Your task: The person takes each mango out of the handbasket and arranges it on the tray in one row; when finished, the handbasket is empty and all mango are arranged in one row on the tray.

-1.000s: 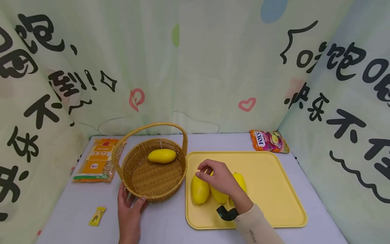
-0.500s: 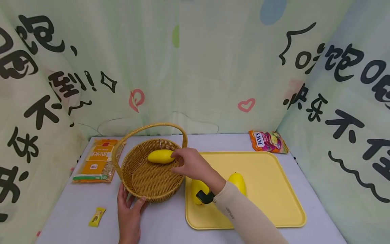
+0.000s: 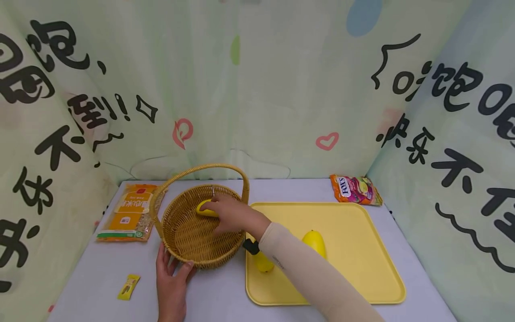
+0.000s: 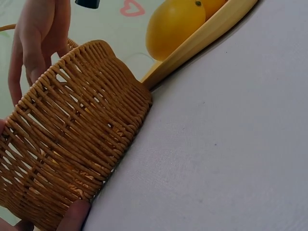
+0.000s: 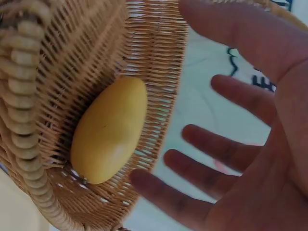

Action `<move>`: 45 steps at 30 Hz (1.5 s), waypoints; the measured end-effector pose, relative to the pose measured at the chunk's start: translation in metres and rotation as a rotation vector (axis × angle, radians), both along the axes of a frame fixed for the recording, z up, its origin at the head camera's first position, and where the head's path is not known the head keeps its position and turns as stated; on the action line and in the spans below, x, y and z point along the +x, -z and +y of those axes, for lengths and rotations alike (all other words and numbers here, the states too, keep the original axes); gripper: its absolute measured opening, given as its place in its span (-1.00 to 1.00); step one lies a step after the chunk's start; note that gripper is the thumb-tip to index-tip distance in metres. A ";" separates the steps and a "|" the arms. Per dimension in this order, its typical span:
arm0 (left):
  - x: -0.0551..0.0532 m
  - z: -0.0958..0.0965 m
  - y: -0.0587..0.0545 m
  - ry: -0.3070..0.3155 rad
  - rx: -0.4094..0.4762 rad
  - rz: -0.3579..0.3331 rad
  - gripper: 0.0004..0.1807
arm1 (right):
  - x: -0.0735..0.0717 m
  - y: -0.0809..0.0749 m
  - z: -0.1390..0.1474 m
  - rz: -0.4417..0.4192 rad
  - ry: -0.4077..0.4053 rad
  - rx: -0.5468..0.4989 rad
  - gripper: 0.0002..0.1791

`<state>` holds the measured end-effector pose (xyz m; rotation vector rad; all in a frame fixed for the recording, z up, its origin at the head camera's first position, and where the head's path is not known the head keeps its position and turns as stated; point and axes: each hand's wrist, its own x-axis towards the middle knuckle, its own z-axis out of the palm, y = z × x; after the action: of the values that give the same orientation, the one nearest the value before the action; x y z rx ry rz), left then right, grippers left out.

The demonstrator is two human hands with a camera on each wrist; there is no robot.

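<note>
A wicker basket (image 3: 193,241) with a tall handle stands left of the yellow tray (image 3: 362,255). Inside it lies one yellow mango (image 5: 110,130). My left hand (image 3: 170,281) grips the basket's near left side, thumb in front and fingers round the left; in the left wrist view a thumb tip presses low on the weave. My right hand (image 3: 233,214) is over the basket, close above the mango; the right wrist view shows its fingers spread and holding nothing. On the tray are a mango (image 3: 314,242) and another mango (image 3: 263,263), partly covered by my right sleeve.
An orange-labelled bag of grain (image 3: 128,214) lies at the back left. A FOX'S candy bag (image 3: 356,190) sits behind the tray. A small yellow packet (image 3: 128,287) is at the front left. Printed curtains (image 3: 273,89) enclose the table on the visible sides.
My right hand has moved left from above the tray mangoes into the basket, over the mango there. My left hand keeps its place on the basket.
</note>
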<state>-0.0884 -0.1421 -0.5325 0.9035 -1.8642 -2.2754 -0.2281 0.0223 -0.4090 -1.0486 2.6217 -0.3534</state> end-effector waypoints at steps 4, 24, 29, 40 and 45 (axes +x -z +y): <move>0.000 -0.001 -0.001 0.003 0.007 0.002 0.17 | -0.006 0.004 -0.009 0.013 -0.017 0.051 -0.17; 0.002 -0.002 -0.002 -0.008 0.018 -0.003 0.17 | -0.030 0.018 -0.025 -0.016 -0.021 0.280 -0.05; 0.001 0.000 -0.001 -0.013 0.016 -0.009 0.17 | -0.037 0.019 -0.026 -0.081 0.008 0.326 -0.05; -0.001 0.000 -0.001 -0.012 0.009 -0.015 0.17 | -0.041 0.019 -0.030 -0.086 0.013 0.349 -0.16; -0.002 0.000 -0.001 -0.009 0.007 -0.023 0.18 | -0.041 0.020 -0.031 -0.089 0.000 0.341 -0.20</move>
<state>-0.0905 -0.1419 -0.5320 0.9404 -1.8584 -2.2778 -0.2688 -0.0090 -0.4289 -0.8953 2.4854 0.0478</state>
